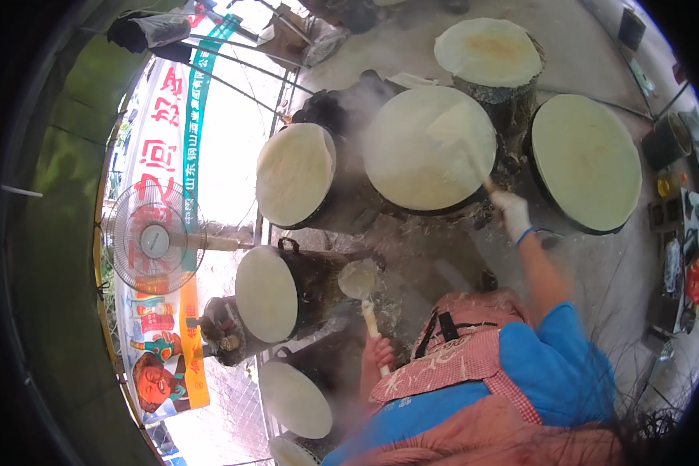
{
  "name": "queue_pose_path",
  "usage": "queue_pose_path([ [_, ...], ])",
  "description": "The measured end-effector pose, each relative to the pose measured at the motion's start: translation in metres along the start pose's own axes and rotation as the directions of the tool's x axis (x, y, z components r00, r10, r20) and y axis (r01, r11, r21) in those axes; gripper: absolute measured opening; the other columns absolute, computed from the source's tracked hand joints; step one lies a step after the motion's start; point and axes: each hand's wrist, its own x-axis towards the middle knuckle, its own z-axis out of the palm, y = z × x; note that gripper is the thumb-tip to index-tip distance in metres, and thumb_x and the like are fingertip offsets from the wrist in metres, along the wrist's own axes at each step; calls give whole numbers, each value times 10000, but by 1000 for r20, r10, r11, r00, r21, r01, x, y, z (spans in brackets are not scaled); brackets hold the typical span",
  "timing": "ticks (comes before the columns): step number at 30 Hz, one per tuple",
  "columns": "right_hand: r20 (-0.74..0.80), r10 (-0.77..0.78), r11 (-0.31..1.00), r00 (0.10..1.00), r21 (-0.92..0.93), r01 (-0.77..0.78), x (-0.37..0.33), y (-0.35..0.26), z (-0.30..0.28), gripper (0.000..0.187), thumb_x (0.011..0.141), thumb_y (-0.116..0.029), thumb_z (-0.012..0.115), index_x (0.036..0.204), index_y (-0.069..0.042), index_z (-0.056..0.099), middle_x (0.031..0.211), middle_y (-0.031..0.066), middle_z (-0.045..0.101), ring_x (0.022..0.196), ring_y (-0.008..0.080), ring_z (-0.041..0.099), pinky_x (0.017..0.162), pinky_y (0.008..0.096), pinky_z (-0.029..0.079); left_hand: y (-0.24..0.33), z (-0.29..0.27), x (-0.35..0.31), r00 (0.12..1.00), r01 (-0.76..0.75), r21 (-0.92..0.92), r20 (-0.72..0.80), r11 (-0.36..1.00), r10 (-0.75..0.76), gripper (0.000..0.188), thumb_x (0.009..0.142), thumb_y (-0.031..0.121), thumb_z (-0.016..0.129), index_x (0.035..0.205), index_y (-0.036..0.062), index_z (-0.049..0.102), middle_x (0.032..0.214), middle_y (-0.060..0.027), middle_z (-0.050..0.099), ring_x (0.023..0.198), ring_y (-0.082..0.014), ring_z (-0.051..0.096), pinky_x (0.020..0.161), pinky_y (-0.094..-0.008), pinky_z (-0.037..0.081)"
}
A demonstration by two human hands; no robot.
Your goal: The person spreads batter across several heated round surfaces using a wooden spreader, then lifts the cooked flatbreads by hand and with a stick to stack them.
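Note:
My left hand is closed round the pale handle of a ladle, whose round bowl points away from me beside a dark griddle stove. In a white glove, my right hand grips the handle of a flat spreader. Its pale blade, blurred by steam and motion, lies over the thin pale batter sheet on the middle round griddle. That sheet covers nearly the whole top. I cannot tell whether the blade presses on it. I wear a red checked apron smeared with batter.
Several more batter-covered griddles stand around me: one to the right, a browned one at the back, others on the left. A standing fan and a printed banner are at the left. Steam drifts over the stoves.

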Motion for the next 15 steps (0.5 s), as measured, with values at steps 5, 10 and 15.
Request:
queue_pose_path([
  [5, 32, -70, 961, 997, -266, 76, -11, -5, 2, 369, 798, -260, 642, 1052, 7, 653, 794, 14, 655, 654, 94, 553, 579, 239, 429, 14, 18, 4, 991, 129, -347, 16, 929, -132, 225, 932, 132, 465, 727, 112, 374, 584, 34, 298, 415, -41, 269, 352, -180, 264],
  [10, 6, -622, 380, 783, -872, 309, 69, -48, -15, 294, 832, -333, 574, 1024, -132, 671, 846, 177, 668, 707, 278, 645, 639, 368, 493, 29, -40, 40, 812, 510, -269, 463, 817, -354, 330, 936, 224, 460, 644, 124, 341, 507, 27, 287, 390, -75, 289, 353, -207, 275],
  [15, 525, -431, -208, 734, -849, 485, 42, -74, 3, 236, 851, -348, 532, 790, -141, 627, 671, 157, 607, 628, 319, 622, 549, 442, 488, 50, -48, 98, 855, 416, -223, 427, 882, -295, 261, 920, 307, 497, 744, 127, 425, 572, 10, 377, 415, -104, 345, 342, -231, 299],
])
